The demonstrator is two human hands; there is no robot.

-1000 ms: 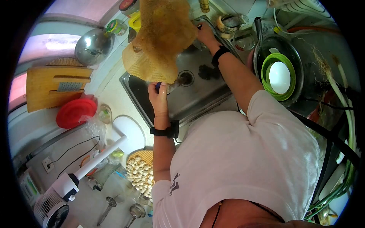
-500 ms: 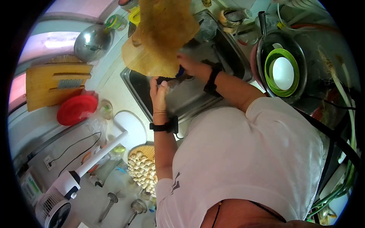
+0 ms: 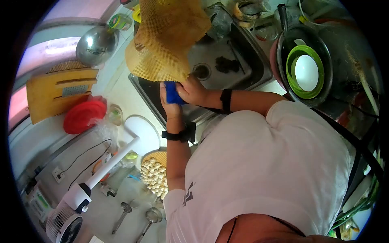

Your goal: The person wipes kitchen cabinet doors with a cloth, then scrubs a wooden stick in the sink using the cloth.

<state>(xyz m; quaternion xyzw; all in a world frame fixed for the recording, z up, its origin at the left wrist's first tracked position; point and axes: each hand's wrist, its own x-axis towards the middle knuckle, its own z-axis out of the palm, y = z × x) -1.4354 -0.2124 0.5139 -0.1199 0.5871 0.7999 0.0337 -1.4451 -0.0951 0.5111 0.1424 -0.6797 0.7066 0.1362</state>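
Note:
A blue object (image 3: 174, 93), perhaps a cloth or sponge, is between my two hands at the near left edge of the metal sink (image 3: 259, 79). My left hand (image 3: 170, 106) grips it from the left, thumb up. From the right, the closed fingers of my right hand (image 3: 194, 91) press on it. A yellow-brown mesh sheet (image 3: 162, 44) hangs just above and hides part of the sink. Inside the basin are the drain (image 3: 201, 71) and a dark clump (image 3: 227, 65).
Right of the sink, a dark pan (image 3: 326, 60) holds a green bowl (image 3: 318, 87) and a white bowl (image 3: 306, 73). At left are a cutting board (image 3: 40, 95), a red basin (image 3: 85, 117), a white fan (image 3: 77, 196) and a tray of pale pieces (image 3: 154, 174).
My right hand has come from the sink's far side down to my left hand, and both now hold the blue object, which shows more fully. The view has shifted slightly.

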